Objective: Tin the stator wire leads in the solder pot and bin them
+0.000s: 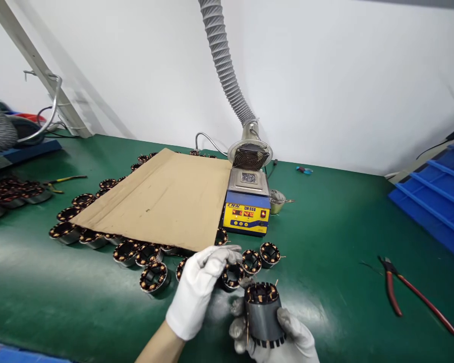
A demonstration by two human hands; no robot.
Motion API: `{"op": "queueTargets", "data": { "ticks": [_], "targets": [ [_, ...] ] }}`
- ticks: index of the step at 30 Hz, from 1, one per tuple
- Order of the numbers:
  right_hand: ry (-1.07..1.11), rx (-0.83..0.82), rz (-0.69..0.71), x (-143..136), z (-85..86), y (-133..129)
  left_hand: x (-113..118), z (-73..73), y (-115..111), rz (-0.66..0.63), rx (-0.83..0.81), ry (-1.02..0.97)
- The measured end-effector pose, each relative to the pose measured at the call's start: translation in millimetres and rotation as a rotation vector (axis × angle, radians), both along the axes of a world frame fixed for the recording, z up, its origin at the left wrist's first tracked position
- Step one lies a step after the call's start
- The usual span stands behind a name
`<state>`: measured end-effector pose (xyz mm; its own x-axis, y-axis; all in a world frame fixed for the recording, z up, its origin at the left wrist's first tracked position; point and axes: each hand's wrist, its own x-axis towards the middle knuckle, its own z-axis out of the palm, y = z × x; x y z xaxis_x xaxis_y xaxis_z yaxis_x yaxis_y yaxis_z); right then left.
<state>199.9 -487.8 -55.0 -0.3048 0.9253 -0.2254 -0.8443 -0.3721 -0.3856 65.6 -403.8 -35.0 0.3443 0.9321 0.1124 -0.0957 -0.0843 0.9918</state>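
My right hand (283,339), in a white glove, holds a dark cylindrical stator (263,313) with copper windings upright near the front edge of the green table. My left hand (201,290), also gloved, reaches forward with its fingertips at a small wound stator (232,276) standing on the table; whether it grips that part is unclear. Two more small stators (251,261) (269,253) stand just beyond, in front of the solder pot.
A cardboard sheet (162,199) lies over several stators. A yellow-blue solder pot (247,209) sits under a grey extraction hose (223,60). Red-handled pliers (404,295) lie at the right, blue trays (439,196) at the far right, more stators (11,196) at the left.
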Motion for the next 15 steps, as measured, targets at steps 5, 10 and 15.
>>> {"op": "queueTargets", "data": {
  "ticks": [5, 10, 15],
  "targets": [
    [0.014, -0.081, -0.007, 6, -6.2, 1, -8, -5.1, -5, -0.440, 0.150, 0.206],
    [-0.014, -0.052, 0.027, 3, -9.1, 3, 12, -0.8, -9, -0.309, 0.051, 0.047],
    [-0.060, 0.024, 0.072, 6, -4.1, 2, 20, 7.2, -2, 0.047, -0.258, -0.106]
  ]
}}
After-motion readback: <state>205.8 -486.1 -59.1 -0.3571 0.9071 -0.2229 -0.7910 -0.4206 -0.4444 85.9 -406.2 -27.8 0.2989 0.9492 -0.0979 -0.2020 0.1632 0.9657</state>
